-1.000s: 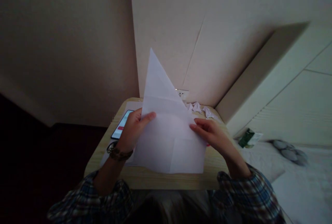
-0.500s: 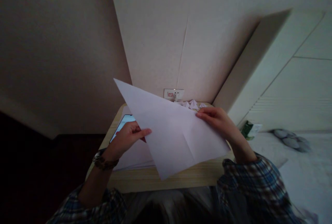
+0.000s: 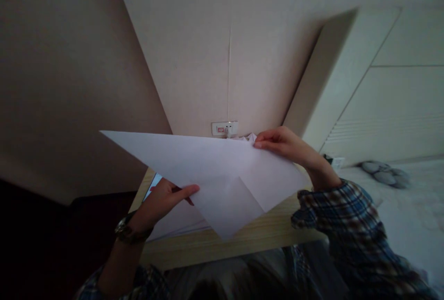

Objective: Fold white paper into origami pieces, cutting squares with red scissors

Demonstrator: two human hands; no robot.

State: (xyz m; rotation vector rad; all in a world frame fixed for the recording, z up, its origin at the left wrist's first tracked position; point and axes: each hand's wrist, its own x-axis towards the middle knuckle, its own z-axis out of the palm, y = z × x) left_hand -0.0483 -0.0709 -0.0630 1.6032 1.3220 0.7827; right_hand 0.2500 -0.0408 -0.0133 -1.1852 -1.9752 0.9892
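Note:
A large sheet of white paper (image 3: 208, 165), folded over with a pointed corner at the far left, is held up above the small table. My left hand (image 3: 169, 198) pinches its lower left edge, thumb on top and fingers beneath. On the upper right edge, my right hand (image 3: 277, 142) grips the paper between thumb and fingers. A short crease runs down the sheet's right part. Behind my left hand, part of a lit phone screen (image 3: 152, 186) shows. More white paper (image 3: 173, 221) lies on the table under the held sheet.
The light wooden table (image 3: 180, 250) stands against the wall, below a socket (image 3: 225, 128) with a plug in it. Small folded paper pieces (image 3: 250, 137) sit at its back edge, partly hidden. To the right is a bed with a grey object (image 3: 385, 173) on it.
The paper has turned, so its left point swings further left and lower and its top edge is nearly level. Both hands keep their hold. The camera view has shifted slightly.

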